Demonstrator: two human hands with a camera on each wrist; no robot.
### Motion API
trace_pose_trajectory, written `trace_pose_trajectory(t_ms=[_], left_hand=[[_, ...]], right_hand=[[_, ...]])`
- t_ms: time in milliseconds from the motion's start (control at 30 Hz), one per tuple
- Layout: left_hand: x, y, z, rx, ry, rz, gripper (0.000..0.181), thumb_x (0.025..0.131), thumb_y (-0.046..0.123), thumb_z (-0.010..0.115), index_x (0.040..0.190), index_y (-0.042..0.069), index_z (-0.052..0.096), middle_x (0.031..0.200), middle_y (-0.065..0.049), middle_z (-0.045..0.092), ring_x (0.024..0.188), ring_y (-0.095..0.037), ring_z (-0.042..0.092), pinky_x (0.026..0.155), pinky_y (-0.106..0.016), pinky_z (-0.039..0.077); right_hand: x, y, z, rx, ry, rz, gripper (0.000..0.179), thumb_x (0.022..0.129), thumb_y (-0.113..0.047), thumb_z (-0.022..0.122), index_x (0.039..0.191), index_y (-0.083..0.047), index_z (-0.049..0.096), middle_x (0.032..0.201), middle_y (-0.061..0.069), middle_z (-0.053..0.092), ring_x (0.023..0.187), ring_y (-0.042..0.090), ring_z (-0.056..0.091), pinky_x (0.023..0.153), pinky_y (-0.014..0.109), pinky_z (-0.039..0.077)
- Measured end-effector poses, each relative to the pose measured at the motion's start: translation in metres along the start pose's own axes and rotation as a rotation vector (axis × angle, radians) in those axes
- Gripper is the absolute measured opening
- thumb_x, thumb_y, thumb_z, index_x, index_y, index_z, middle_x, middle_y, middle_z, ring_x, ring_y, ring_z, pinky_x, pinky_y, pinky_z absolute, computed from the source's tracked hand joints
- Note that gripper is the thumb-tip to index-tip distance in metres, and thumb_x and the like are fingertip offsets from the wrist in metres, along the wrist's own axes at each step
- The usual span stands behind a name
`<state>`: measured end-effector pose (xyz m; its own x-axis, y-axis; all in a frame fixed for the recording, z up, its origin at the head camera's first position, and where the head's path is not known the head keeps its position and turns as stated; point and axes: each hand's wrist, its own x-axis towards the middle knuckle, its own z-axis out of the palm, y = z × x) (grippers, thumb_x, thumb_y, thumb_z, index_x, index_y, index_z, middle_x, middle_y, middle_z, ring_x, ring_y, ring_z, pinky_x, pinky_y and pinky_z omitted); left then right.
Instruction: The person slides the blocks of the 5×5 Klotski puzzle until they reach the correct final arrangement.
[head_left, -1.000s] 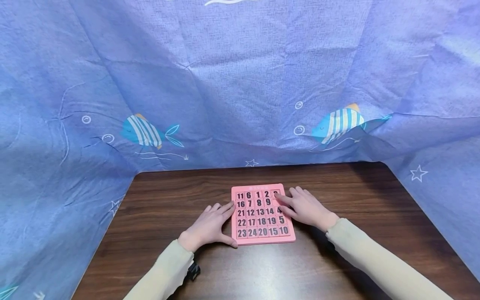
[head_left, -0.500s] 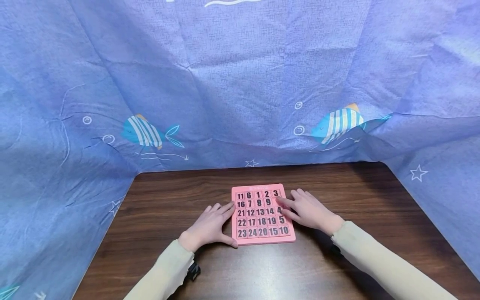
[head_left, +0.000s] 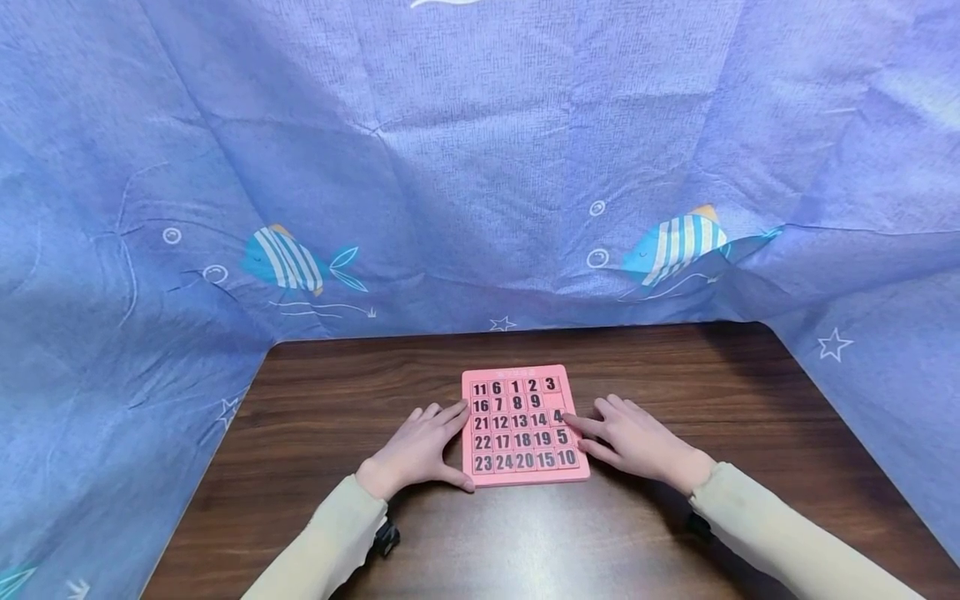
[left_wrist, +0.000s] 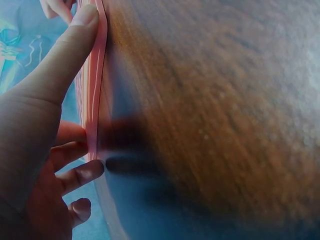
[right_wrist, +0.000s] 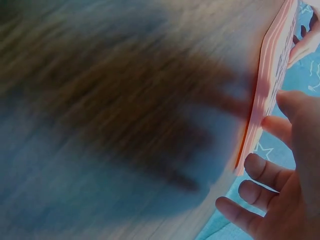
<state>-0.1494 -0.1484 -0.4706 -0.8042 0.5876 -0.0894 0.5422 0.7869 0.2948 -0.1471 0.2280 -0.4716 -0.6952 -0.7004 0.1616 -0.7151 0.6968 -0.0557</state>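
Note:
A pink number slide puzzle [head_left: 525, 480] lies on the dark wooden table. Its tiles form a grid, with one gap at the right end of the second row, below tile 3 [head_left: 551, 384]. My left hand [head_left: 415, 450] braces the puzzle's left side, fingertips along the edge and thumb at the near left corner. On the right, my right hand [head_left: 637, 439] reaches in with its index fingertip at tile 4 [head_left: 557, 416], just under the gap. Its thumb is beside the right edge near tile 5. In the right wrist view its other fingers extend loosely beyond the frame [right_wrist: 270, 75].
The wooden table [head_left: 337, 392] surrounds the puzzle. A blue cloth [head_left: 480, 167] printed with fish hangs behind the table and along its sides. A black band [head_left: 386, 537] shows at the left sleeve.
My right hand has moved back and toward me, from beside tile 3 to tile 4, uncovering tile 3 and the gap. My left hand stays at the puzzle's left edge.

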Motion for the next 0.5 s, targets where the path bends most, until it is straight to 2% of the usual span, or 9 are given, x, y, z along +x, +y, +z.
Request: trace_pose_trajectory(t_ms=[300, 500], left_hand=[[0.0, 0.0, 0.0, 0.01, 0.006, 0.001, 0.121, 0.068, 0.075, 0.083, 0.159, 0.007, 0.043, 0.165, -0.01, 0.04, 0.137, -0.034, 0.047, 0.113, -0.058, 0.035], [0.0, 0.0, 0.0, 0.004, -0.001, -0.004, 0.12, 0.068, 0.075, 0.083, 0.159, 0.007, 0.043, 0.166, -0.009, 0.039, 0.14, -0.036, 0.046, 0.114, -0.058, 0.034]], right_hand=[[0.012, 0.007, 0.004, 0.024, -0.024, 0.061, 0.045, 0.103, -0.04, 0.065, 0.145, -0.023, 0.066, 0.083, -0.005, 0.044, 0.075, 0.013, 0.037, 0.068, 0.031, 0.034], [0.019, 0.01, 0.006, 0.012, -0.007, 0.063, 0.044, 0.103, -0.039, 0.065, 0.142, -0.021, 0.068, 0.082, -0.002, 0.045, 0.075, 0.016, 0.038, 0.068, 0.034, 0.036]])
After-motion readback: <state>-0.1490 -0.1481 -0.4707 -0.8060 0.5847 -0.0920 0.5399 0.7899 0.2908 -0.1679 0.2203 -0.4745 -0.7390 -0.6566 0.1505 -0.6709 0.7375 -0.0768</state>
